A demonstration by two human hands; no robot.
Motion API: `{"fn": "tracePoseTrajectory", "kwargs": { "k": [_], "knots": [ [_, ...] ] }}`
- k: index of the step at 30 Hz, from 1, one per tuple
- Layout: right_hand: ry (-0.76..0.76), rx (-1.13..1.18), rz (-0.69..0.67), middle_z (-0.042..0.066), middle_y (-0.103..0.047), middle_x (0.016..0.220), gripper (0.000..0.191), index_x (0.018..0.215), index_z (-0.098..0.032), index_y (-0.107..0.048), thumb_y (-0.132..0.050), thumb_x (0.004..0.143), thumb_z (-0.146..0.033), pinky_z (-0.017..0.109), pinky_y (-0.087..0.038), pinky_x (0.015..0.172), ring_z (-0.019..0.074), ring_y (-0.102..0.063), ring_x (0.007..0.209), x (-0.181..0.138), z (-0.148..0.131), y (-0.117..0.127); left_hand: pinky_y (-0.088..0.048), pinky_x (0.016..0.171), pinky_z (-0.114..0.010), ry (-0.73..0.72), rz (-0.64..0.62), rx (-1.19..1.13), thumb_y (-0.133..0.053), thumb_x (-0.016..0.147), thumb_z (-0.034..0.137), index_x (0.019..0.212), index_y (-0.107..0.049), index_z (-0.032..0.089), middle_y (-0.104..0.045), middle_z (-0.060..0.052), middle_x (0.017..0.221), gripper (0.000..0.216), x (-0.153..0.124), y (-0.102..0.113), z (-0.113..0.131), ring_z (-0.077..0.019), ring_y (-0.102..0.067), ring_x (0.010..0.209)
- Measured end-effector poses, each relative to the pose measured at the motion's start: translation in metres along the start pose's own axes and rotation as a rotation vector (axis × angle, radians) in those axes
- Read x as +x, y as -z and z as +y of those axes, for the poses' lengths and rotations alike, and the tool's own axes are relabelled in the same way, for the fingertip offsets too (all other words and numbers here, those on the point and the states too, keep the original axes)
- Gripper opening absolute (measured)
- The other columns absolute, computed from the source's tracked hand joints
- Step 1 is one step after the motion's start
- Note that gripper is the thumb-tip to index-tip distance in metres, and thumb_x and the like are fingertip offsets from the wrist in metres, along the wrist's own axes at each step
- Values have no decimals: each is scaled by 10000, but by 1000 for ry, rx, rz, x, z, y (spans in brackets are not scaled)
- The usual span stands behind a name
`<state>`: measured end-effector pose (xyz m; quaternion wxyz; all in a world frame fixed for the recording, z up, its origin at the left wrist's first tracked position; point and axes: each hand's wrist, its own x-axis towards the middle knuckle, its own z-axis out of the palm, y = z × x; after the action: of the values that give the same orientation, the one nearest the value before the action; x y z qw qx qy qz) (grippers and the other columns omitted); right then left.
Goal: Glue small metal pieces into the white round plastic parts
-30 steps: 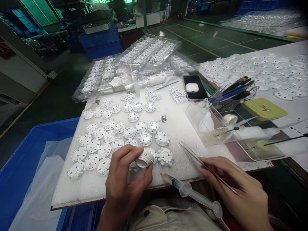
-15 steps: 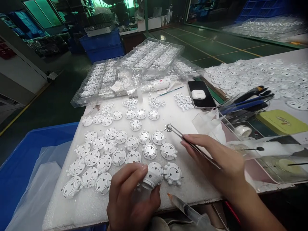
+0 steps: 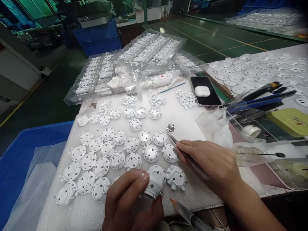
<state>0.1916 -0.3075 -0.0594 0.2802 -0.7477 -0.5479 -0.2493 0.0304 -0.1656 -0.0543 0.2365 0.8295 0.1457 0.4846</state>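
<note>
My left hand (image 3: pixel 131 202) is closed round a small white round part (image 3: pixel 154 186) at the near edge of a white foam board (image 3: pixel 187 122). My right hand (image 3: pixel 211 162) pinches metal tweezers (image 3: pixel 179 147), whose tips reach a tiny heap of shiny silver bits (image 3: pixel 170 127) on the board. Several white round discs (image 3: pixel 117 146) with mirror centres lie in rows left of the tweezers. A syringe with an orange tip (image 3: pixel 185 213) lies at the board's near edge, below my right hand.
Clear plastic trays of small white parts (image 3: pixel 134 61) sit at the back. A phone with a white earbud case (image 3: pixel 203 91) lies right of the board, beside a clear box with brushes (image 3: pixel 260 99). A blue bin with a plastic bag (image 3: pixel 24 166) stands on the left.
My right hand carried the tweezers from the near right up to the silver bits, then drew back slightly. My left hand kept hold of the white part. The camera tilted.
</note>
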Motion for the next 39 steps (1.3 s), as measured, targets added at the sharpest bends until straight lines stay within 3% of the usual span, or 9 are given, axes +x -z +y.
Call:
{"fn": "tracePoseTrajectory", "kwargs": {
  "k": [10,15,18,30,34,39],
  "knots": [
    [-2,-6,-35,53,-799,982,232,1106,-171,-661,-677,899,-68,325,-615,711,207,-776,810,0,0,2,-547,954,-182,34,-11,-51,-732,812,1,1091,-653,187,-622,3,1086,344,-1,3,0,-88,-655,951],
    [15,-20,-44,78,-797,1007,259,1115,-142,-673,-690,877,-42,327,-608,718,220,-776,840,-4,2,-1,-540,1002,-159,-145,-164,-57,-790,758,-8,1188,-628,134,-605,-28,1159,481,1,13,-14,-103,-650,1021],
    [43,-30,-52,103,-794,1013,241,1121,-116,-672,-672,891,-44,331,-605,712,229,-775,857,-3,2,0,-549,1006,-175,-152,-161,-52,-787,753,-15,1186,-637,132,-613,-35,1162,481,1,15,-18,-115,-655,1028],
    [87,-53,-58,102,-794,1041,264,1149,-150,-670,-618,917,-36,340,-635,702,239,-780,877,0,1,3,-618,857,-215,-147,-161,0,-790,771,35,1233,-629,191,-628,-29,1132,514,0,16,-19,-137,-675,977],
    [-85,140,45,45,-799,990,310,1153,-224,-679,-679,889,-61,342,-652,758,227,-780,849,-2,-4,6,-593,890,-225,-95,-148,55,-761,809,53,1203,-639,186,-647,-28,1102,432,2,13,-13,-142,-661,996],
    [-662,458,153,10,-764,802,46,906,-265,-736,-704,935,-284,311,-639,607,190,-732,668,5,-12,18,-559,952,-223,-48,-208,95,-744,834,59,1204,-638,149,-641,-51,1134,395,8,11,-11,-151,-643,1062]
  ]
}}
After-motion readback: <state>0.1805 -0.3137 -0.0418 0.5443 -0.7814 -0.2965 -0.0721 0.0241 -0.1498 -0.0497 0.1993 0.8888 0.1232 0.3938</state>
